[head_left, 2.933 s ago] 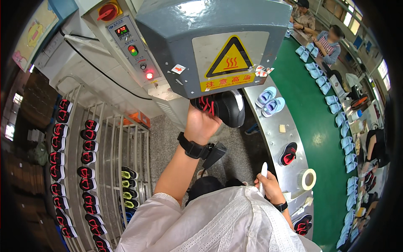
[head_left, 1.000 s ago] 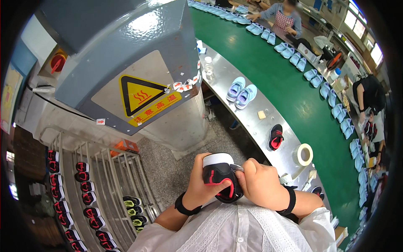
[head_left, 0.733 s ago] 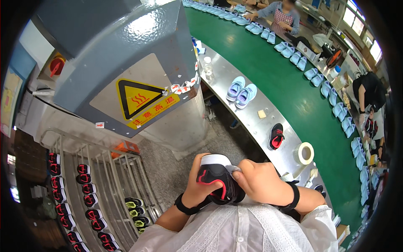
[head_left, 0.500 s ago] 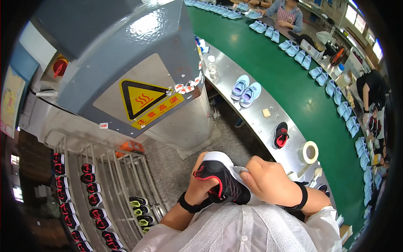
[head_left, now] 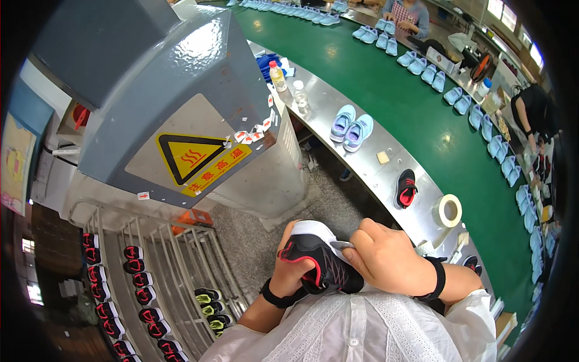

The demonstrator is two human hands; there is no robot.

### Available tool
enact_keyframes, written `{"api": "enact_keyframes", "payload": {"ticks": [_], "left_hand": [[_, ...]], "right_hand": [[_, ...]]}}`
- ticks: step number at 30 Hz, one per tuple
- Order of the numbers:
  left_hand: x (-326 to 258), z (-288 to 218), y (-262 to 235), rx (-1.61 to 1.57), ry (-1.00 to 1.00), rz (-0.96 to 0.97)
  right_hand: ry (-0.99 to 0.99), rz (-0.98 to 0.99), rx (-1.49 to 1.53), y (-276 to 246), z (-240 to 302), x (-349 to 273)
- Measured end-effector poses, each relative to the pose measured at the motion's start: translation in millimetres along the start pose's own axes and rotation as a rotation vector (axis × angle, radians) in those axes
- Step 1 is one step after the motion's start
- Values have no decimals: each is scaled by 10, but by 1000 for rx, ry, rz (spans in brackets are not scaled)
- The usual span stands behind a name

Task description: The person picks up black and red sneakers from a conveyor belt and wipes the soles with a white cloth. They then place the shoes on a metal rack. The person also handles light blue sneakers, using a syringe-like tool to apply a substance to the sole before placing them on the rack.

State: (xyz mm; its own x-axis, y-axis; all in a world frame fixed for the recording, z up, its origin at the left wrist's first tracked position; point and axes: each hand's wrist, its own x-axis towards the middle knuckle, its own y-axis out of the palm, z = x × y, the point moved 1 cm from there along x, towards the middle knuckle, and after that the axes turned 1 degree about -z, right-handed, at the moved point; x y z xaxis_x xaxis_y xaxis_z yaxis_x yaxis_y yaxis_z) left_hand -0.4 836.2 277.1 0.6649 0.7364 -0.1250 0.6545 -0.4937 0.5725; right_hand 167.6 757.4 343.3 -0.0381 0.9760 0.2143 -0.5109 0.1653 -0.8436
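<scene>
- My left hand (head_left: pixel 291 269) grips the black shoe (head_left: pixel 319 265) with red trim from below, close against my chest.
- My right hand (head_left: pixel 386 259) rests on its white sole edge, fingers pinching a small grey tool (head_left: pixel 341 245).
- A yellow triangular warning sign (head_left: pixel 188 158) with a yellow label strip sits on the grey machine hood (head_left: pixel 181 78) above.
- Small white stickers (head_left: pixel 253 130) cluster beside it.

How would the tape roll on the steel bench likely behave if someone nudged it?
The tape roll seems to lie flat on the steel bench, so it would probably slide, not roll. It looks light, a hollow ring. The smooth, shiny metal likely offers little grip.
</scene>
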Motion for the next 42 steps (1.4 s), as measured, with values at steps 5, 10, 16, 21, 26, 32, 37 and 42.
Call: {"api": "enact_keyframes", "payload": {"ticks": [5, 10, 16, 21, 26, 32, 37, 42], "left_hand": [[27, 8, -18, 18, 2, 3], [40, 38, -62, 32, 11, -10], [57, 58, -107, 72, 20, -43], [71, 68, -136, 204, 97, -50], [92, 97, -185, 258, 144, -64], [140, 118, -184, 188, 147, -78], [185, 88, -141, 168, 137, -84], [221, 87, -138, 177, 133, -68]], "right_hand": [[-18, -18, -27, -1, -16, 14], [-21, -20, -43, 32, -19, 52], [-15, -27, -94, 21, 11, 128], [-15, -34, -101, -24, 25, 168], [12, -24, -109, -13, 31, 158], [27, -30, -86, 21, 8, 192], [31, -33, -84, 37, -23, 191], [19, -46, -71, 51, -57, 204]]}}
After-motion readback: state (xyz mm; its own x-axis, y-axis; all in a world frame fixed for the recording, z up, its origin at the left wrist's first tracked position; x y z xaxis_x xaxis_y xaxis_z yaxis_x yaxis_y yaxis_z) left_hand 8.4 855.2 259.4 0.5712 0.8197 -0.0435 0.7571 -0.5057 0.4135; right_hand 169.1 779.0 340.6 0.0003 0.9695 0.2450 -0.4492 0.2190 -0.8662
